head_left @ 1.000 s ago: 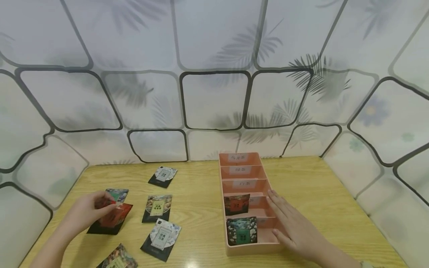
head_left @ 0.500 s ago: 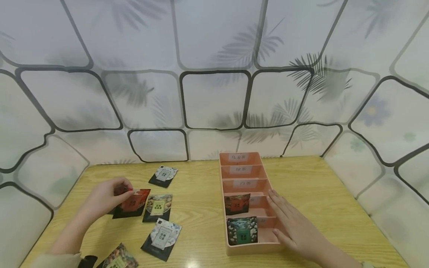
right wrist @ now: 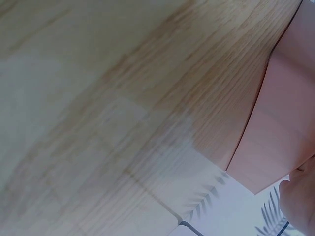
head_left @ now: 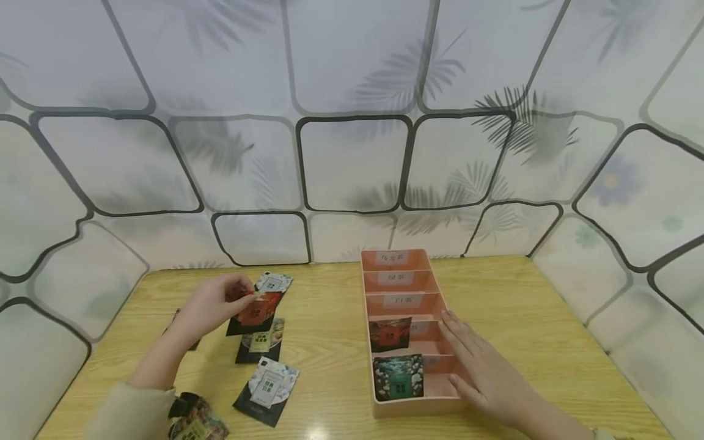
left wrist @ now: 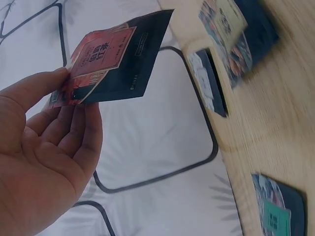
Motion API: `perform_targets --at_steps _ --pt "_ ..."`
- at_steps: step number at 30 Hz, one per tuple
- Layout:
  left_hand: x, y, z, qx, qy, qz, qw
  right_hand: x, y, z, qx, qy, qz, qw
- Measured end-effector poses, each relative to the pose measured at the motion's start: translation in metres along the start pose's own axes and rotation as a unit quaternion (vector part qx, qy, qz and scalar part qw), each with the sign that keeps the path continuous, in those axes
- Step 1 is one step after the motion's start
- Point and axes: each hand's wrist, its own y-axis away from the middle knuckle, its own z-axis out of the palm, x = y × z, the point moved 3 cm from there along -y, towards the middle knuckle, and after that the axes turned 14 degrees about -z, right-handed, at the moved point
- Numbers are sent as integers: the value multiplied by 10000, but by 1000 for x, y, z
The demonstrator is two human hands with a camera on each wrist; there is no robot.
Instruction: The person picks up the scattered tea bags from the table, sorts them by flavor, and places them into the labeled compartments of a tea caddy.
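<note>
Between thumb and fingers, my left hand (head_left: 217, 305) pinches a red-and-black tea sachet (left wrist: 110, 61) by its top edge, lifted over the left part of the table. In the head view the sachet overlaps a yellow-labelled sachet (head_left: 261, 343) and a white-and-black sachet (head_left: 273, 283) behind it. My right hand (head_left: 484, 373) rests with fingers straight along the right side of a pink divided box (head_left: 415, 406). One front compartment holds a green-labelled sachet (head_left: 398, 377), and the compartment behind it a red sachet (head_left: 390, 335). The three rear compartments show paper labels.
Another white sachet (head_left: 266, 391) lies left of the box. Nearer the front edge is a second yellow-labelled sachet (head_left: 198, 421). A green-labelled sachet (left wrist: 276, 211) lies partly hidden behind the left forearm in the head view. A patterned curtain (head_left: 352, 159) encloses the wooden table (head_left: 330, 342).
My left hand has raised the red sachet from the left of the table and carried it right and away from me. The right hand stays at the box.
</note>
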Motion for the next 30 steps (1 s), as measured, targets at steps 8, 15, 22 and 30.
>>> perform_targets --at_steps 8,15,22,30 --pt "20 -15 17 -209 311 220 9991 0 -1 0 95 0 -90 9999" --pt "43 -25 31 -277 259 498 9980 1 -1 -1 311 55 -271 9991" --pt "67 -33 41 -423 525 896 9937 0 -2 -1 324 83 -266 9991" --pt "98 -38 47 -407 544 1059 9921 1 0 0 175 46 -172 9997"
